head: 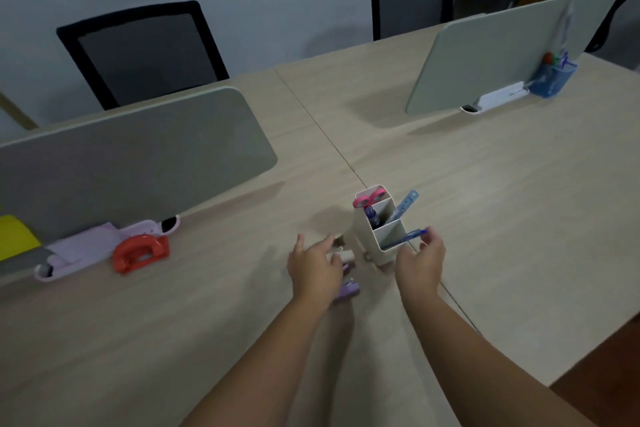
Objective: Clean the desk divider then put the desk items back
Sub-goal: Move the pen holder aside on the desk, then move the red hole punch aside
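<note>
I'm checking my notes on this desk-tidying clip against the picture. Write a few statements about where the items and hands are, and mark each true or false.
1. The right hand holds a blue pen at the white organizer. True.
2. The red hole punch stands inside the organizer. False: it sits on the desk near the left divider.
3. The left hand is over small items beside the organizer. True.
4. A blue ruler sticks out of the organizer. True.
5. The blue pen cup stands by the left divider. False: it is by the right divider.
</note>
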The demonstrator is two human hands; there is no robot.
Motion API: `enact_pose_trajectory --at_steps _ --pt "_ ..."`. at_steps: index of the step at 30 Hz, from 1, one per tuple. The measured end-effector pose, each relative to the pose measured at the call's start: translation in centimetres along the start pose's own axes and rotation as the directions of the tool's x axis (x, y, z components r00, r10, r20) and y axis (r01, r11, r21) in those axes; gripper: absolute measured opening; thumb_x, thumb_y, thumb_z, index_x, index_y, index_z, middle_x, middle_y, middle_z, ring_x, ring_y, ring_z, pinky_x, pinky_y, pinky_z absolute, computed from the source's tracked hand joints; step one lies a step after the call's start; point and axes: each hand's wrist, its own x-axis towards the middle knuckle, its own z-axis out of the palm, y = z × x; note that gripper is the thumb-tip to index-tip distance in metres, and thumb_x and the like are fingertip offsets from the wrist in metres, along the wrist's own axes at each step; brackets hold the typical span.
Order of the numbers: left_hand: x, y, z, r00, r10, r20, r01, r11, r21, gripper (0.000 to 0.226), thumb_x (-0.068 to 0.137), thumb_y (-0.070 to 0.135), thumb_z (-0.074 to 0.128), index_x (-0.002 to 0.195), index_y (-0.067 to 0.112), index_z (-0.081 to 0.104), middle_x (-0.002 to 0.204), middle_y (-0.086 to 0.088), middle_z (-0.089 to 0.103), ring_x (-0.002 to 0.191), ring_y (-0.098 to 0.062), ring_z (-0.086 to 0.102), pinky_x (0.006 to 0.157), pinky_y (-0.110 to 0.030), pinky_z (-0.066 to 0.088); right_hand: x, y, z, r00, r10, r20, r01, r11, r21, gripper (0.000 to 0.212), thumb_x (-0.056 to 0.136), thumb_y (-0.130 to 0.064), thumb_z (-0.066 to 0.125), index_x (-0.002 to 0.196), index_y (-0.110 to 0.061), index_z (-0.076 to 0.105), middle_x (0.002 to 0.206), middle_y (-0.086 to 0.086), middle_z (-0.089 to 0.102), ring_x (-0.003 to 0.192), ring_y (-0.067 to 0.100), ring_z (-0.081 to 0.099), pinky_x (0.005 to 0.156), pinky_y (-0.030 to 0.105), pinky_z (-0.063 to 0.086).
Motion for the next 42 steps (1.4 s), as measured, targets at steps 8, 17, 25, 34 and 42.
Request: enact_pose_trajectory --at_steps 8,17,25,34,42 --pt "0.1 -10.3 -10.4 0.975 -0.144 -0.167 0.117 0.980 -0.161 0.042 0.084 0.007 0.061 0.125 0.014 0.063 0.129 -0.007 0.062 0.123 -0.023 0.054 0.103 -0.021 0.034 -8.5 0.1 8.1 0.931 0.332 0.154 -0.363 0.890 0.277 0.020 0.083 0.003 0.041 0.097 -0.008 0.050 0.053 0.010 0.054 0.036 0.014 0.051 0.041 0.016 0.039" --pt "2.3 -21.3 -20.3 0.910 -0.317 -0.267 0.275 0.944 -0.184 0.042 0.080 0.005 0.063 0.121 0.013 0.064 0.126 -0.014 0.060 0.112 -0.032 0.058 0.089 -0.023 0.039 -17.4 -4.1 22.7 0.701 0.216 0.679 -0.212 0.973 -0.091 0.016 0.091 -0.008 0.051 0.082 -0.011 0.064 0.070 0.007 0.053 0.058 0.015 0.045 0.053 0.023 0.036" --pt "5.3 -27.0 -23.6 0.892 -0.380 -0.244 0.300 0.903 -0.307 0.050 0.081 0.004 0.052 0.124 0.029 0.058 0.107 0.006 0.065 0.098 -0.017 0.061 0.078 -0.023 0.040 -20.6 -3.7 33.6 0.642 0.133 0.755 0.049 0.976 -0.213 0.040 0.086 -0.013 0.055 0.126 -0.009 0.058 0.118 0.013 0.063 0.105 0.028 0.059 0.099 0.042 0.048" --pt "5.8 -28.6 -22.3 0.907 -0.359 -0.221 0.295 0.915 -0.277 0.044 0.077 0.005 0.053 0.115 0.023 0.067 0.104 -0.005 0.073 0.098 -0.025 0.065 0.083 -0.029 0.048 -20.6 -2.9 35.0 0.739 0.024 0.673 0.191 0.951 -0.244 0.030 0.081 -0.013 0.057 0.110 -0.014 0.067 0.101 0.008 0.072 0.094 0.024 0.067 0.088 0.035 0.053" --pt "0.3 -22.4 -17.5 0.946 -0.259 -0.194 0.160 0.896 -0.414 0.041 0.079 0.003 0.057 0.112 0.024 0.070 0.096 0.004 0.074 0.087 -0.013 0.068 0.084 -0.029 0.054 -18.4 -1.4 24.9 0.852 -0.085 0.516 0.249 0.934 -0.257 0.022 0.073 -0.017 0.070 0.094 -0.020 0.064 0.080 -0.004 0.062 0.071 0.013 0.059 0.059 0.018 0.041"
